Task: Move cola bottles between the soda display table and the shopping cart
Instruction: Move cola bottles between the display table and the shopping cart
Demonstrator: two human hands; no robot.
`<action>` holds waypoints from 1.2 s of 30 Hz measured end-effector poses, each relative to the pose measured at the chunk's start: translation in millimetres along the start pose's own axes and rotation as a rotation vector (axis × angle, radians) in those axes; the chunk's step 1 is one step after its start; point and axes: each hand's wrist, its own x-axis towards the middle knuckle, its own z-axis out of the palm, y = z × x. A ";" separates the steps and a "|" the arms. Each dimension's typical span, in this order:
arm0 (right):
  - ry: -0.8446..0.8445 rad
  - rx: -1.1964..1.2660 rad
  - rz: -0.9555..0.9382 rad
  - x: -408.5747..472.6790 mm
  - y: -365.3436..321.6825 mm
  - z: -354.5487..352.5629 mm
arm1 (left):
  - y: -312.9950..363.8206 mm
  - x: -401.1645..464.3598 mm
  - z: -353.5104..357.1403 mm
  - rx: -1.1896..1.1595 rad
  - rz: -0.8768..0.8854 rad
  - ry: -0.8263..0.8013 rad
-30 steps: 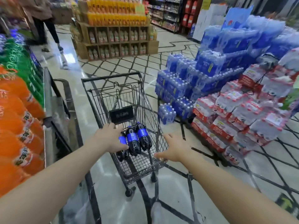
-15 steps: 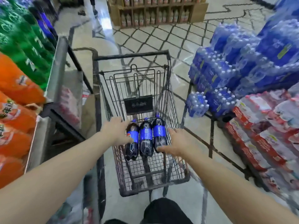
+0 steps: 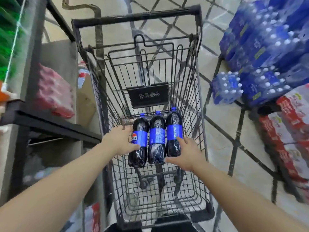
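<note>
Left hand (image 3: 120, 141) spread against the outer side of the left cola bottle (image 3: 139, 141), palm on the blue label, fingers curved around the bottle's flank, thumb low on its front; no full closure of the grip visible. Right hand (image 3: 184, 155) open and spread beside the right cola bottle (image 3: 173, 133), index fingertip touching the lower edge of its label, thumb reaching under the base, nothing pinched. Between the two, the middle cola bottle (image 3: 157, 139), touched by neither hand.

Three dark bottles side by side, flanks touching, blue caps pointing away from the camera, lying on the wire floor of the shopping cart (image 3: 195, 81). Bottles resting near the middle of the basket, just in front of a black placard (image 3: 148, 96) on the folded wire seat panel. Rest of the basket holding only bare mesh, tiled floor (image 3: 217, 134) visible through it.

To the left of the cart, a dark metal shelf frame (image 3: 50, 124) carrying a red shrink-wrapped pack (image 3: 53, 94), with blurred green and orange soda bottles at the frame's upper edge. To the right, well apart from the cart, stacked blue-wrapped water packs (image 3: 267, 52), and nearer the camera red-and-white packs (image 3: 287, 131) piled on the floor.
</note>
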 end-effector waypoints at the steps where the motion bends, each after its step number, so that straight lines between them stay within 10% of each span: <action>1: -0.008 0.006 -0.003 11.9 -0.5 11.1 | -1.8 16.4 5.1 -0.009 -0.004 -0.017; 19: -0.002 0.523 0.172 159.0 -93.5 199.8 | -25.5 274.9 87.0 -0.314 -0.218 -0.190; 36: -0.007 0.584 0.323 197.5 -136.0 227.9 | -39.4 316.4 116.4 -0.901 -0.527 -0.140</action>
